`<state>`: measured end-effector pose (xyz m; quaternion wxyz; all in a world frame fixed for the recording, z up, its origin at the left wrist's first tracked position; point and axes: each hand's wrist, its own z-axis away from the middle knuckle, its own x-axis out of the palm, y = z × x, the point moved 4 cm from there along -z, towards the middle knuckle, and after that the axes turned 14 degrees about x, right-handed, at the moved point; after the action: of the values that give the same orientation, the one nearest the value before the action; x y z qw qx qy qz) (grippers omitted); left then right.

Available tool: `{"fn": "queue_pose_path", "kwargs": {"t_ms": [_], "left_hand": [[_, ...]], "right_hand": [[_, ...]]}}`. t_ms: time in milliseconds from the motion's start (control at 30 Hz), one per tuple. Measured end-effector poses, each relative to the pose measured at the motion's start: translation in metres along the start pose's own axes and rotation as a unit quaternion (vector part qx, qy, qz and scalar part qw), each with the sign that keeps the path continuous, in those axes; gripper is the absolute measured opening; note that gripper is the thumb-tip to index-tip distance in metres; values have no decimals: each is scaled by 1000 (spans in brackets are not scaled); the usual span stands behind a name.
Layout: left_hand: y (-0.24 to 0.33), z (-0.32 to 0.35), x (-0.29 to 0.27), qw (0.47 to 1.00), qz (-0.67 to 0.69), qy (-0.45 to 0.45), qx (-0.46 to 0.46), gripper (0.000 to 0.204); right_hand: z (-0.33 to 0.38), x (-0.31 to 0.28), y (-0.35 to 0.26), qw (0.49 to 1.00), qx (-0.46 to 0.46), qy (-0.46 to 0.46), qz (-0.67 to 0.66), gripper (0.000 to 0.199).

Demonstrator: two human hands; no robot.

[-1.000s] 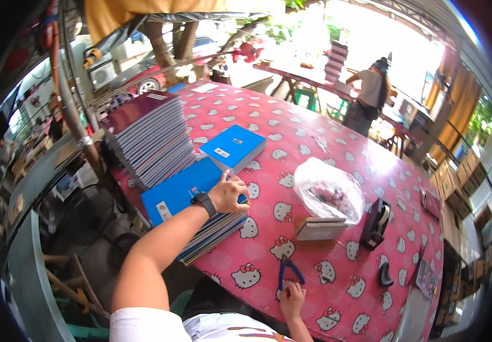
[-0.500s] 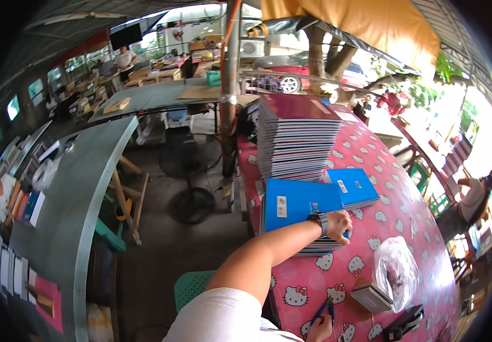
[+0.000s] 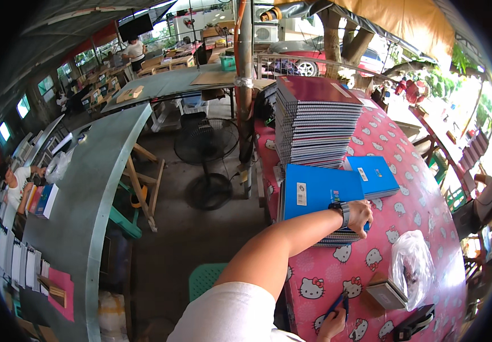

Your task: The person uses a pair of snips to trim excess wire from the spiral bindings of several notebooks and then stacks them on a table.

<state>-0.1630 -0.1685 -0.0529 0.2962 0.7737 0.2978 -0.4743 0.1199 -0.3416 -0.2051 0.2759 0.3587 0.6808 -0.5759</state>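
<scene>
My left hand (image 3: 360, 216), with a watch on its wrist, is curled over the near right corner of a blue spiral notebook (image 3: 320, 191). That notebook lies on top of a stack; blue cover shows at the fingertips. Lower down, my right hand (image 3: 332, 326) is closed around blue-handled pliers (image 3: 337, 305), whose jaws point away from me over the table. A smaller stack of blue notebooks (image 3: 374, 174) sits just right of the first. Behind them rises a tall stack of spiral-bound books (image 3: 317, 128) with a dark red cover on top.
On the pink patterned table (image 3: 325, 271) are a small box (image 3: 386, 293), a clear plastic bag (image 3: 411, 268) and a black stapler-like tool (image 3: 415, 324). A black fan (image 3: 206, 148) and a post (image 3: 246, 102) stand to the left. Another person (image 3: 19, 191) is at the grey-green table (image 3: 69, 228).
The whole view has shifted, so the table and stacks sit farther right and slightly higher. My left hand stays at the notebook's corner, and the right still holds the pliers.
</scene>
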Motion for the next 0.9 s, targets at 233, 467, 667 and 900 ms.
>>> {"fn": "queue_pose_path", "kwargs": {"t_ms": [233, 467, 667, 900], "left_hand": [[-6, -5, 6, 995, -43, -90, -13, 48], [-3, -9, 2, 996, -34, -83, -13, 46], [-1, -3, 7, 993, -28, -114, -10, 51], [4, -14, 9, 996, -49, -69, 41, 45]], "right_hand": [[0, 2, -4, 1000, 7, 3, 5, 14], [-4, 5, 4, 1000, 4, 10, 24, 13], [6, 1, 8, 999, 1, 17, -35, 12], [1, 0, 17, 999, 18, 30, -26, 14]]}}
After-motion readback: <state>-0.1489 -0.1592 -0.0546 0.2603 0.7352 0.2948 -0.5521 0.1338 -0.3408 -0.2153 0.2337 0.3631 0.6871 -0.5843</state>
